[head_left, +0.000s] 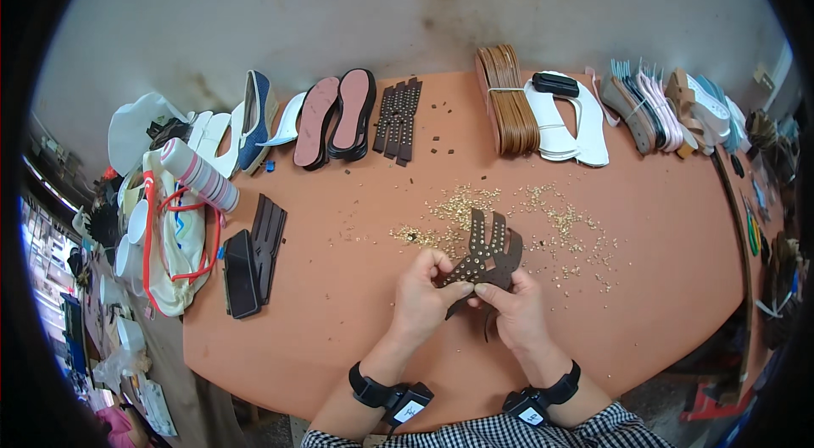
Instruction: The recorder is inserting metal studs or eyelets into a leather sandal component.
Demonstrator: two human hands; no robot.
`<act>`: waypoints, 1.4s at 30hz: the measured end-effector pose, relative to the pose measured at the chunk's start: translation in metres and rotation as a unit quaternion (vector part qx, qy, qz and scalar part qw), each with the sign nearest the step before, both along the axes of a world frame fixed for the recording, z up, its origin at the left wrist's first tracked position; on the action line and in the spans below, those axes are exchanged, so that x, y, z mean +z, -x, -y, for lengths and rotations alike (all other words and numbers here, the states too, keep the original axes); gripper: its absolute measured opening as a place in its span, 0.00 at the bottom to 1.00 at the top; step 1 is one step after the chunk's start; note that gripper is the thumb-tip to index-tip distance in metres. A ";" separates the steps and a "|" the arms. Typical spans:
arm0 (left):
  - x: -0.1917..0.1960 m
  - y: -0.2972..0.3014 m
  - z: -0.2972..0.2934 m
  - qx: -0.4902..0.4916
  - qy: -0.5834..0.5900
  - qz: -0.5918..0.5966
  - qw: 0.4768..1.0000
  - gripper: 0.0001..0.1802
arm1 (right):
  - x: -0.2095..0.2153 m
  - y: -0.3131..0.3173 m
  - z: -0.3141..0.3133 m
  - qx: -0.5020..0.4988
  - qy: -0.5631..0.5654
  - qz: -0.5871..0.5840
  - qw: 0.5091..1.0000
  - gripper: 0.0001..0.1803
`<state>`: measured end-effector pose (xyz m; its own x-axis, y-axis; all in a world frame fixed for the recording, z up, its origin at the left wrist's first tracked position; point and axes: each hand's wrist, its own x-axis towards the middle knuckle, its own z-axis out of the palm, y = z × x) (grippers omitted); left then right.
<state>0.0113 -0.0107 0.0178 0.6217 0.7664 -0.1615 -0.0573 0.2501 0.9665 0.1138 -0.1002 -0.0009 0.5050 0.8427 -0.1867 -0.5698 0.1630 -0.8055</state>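
Note:
A dark brown strappy sandal upper, dotted with gold studs, is held above the middle of the table. My left hand grips its left side, thumb laid on top. At its near right side, my right hand pinches it, with the two thumb tips close together. My curled fingers are mostly hidden beneath the piece. Loose gold studs lie scattered beyond and to the right of it. Farther back rests a stack of similar studded uppers.
On the brown table, black-edged pink soles, a banded brown bundle, white insoles and a blue shoe line the back. Dark strap pieces, a black case and a striped cup stand left.

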 end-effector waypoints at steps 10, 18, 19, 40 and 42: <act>-0.023 0.001 -0.001 0.010 -0.129 -0.041 0.991 0.18 | -0.005 -0.007 0.002 0.042 0.038 0.088 0.995 0.09; -0.015 0.001 -0.006 -0.021 0.078 0.075 0.994 0.17 | -0.004 -0.005 -0.001 0.019 0.014 0.001 1.000 0.08; -0.018 0.001 -0.006 -0.020 0.091 0.091 0.991 0.18 | -0.004 -0.004 -0.001 0.019 0.013 0.004 1.000 0.08; -0.022 0.000 -0.010 -0.055 0.151 0.145 0.976 0.16 | -0.002 -0.001 0.001 0.009 -0.012 -0.009 1.000 0.11; -0.021 0.001 -0.010 -0.052 0.144 0.138 0.978 0.15 | -0.002 -0.002 0.001 0.017 -0.013 -0.008 1.000 0.10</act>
<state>0.0106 -0.0009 -0.0035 0.7444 0.6440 -0.1764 -0.2663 0.5287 0.8060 0.1155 -0.1015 -0.0034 0.4734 0.8639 -0.1720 -0.5875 0.1642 -0.7924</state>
